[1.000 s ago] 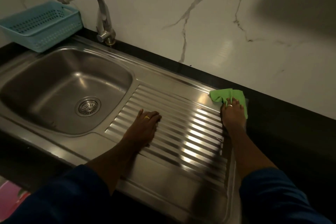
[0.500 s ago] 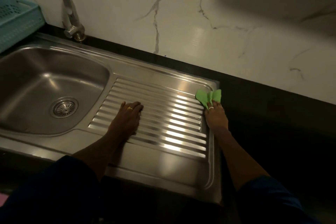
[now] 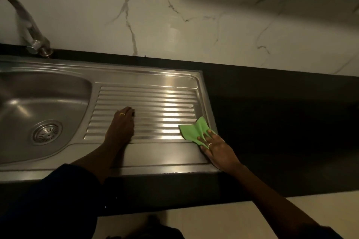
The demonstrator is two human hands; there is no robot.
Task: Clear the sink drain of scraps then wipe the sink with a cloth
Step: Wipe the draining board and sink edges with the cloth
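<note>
A steel sink (image 3: 58, 91) with a round drain strainer (image 3: 46, 132) fills the left; I see no scraps in the strainer. Its ribbed draining board (image 3: 155, 101) stretches to the right. My left hand (image 3: 121, 125) rests flat on the ribs near the bowl, holding nothing. My right hand (image 3: 215, 146) presses a green cloth (image 3: 194, 129) against the board's near right corner, with its fingers spread over the cloth's near edge.
A steel tap (image 3: 29, 31) rises at the back left. Black countertop (image 3: 281, 112) surrounds the sink and runs on to the right. A white marbled wall (image 3: 194, 15) stands behind it. Pale floor (image 3: 223, 219) shows below the counter's front edge.
My right hand has dragged the green cloth from the board's far right corner toward me along its right edge. The view has swung right, so the blue basket is out of sight.
</note>
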